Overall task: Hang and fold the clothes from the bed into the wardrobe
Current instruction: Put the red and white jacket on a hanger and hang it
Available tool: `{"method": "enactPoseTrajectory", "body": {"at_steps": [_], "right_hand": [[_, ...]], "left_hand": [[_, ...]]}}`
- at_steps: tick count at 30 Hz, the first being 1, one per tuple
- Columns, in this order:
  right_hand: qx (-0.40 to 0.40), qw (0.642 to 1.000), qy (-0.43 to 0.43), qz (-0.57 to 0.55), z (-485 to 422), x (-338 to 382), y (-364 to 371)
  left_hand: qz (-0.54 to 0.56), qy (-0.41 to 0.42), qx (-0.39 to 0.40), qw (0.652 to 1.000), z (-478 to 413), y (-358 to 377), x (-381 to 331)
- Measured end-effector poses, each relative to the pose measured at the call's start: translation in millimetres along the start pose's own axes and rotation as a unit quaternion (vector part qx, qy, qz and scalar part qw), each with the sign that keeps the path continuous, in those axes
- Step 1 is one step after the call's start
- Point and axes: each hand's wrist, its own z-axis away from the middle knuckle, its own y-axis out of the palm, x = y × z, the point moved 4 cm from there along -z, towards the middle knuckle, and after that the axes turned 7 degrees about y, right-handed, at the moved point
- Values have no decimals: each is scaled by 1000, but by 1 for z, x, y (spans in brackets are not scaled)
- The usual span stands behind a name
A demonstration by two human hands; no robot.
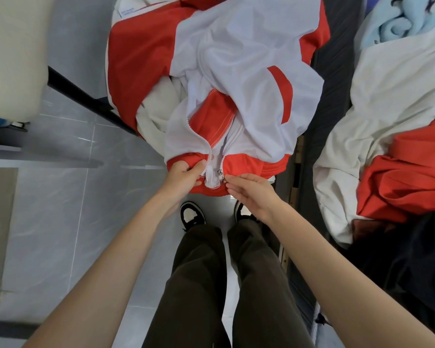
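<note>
A red and white zip jacket (pixel 236 59) hangs in front of me, its white lining facing out and its red hem lowest. My left hand (pixel 186 175) grips the left side of the hem beside the zip. My right hand (pixel 246 190) pinches the small metal zip slider (pixel 220 173) at the bottom of the right side. The zip is open above the hem, showing red fabric inside. On the bed at the right lie a white garment (pixel 387 109) and a crumpled red garment (pixel 407 182).
The bed's dark frame edge (pixel 312 151) runs down just right of the jacket. A light blue towel (pixel 397 18) lies at the far end of the bed, dark clothes (pixel 399 247) nearer. Grey floor tiles (pixel 60 222) spread left; my legs and shoes are below.
</note>
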Motion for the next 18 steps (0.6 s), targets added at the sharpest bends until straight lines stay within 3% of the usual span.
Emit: {"method": "enactPoseTrajectory", "body": {"at_steps": [7,14,18], "right_hand": [[27,999,-20,-13,3,5,1],[55,996,-40,-51,5,-9,6],[80,993,-40,-75,4,-13,8]], "left_hand": [[89,-55,-76,992,2,1,6],[262,-145,-108,948,8,19,7],[302,-156,-127,932,11,26,5]]}}
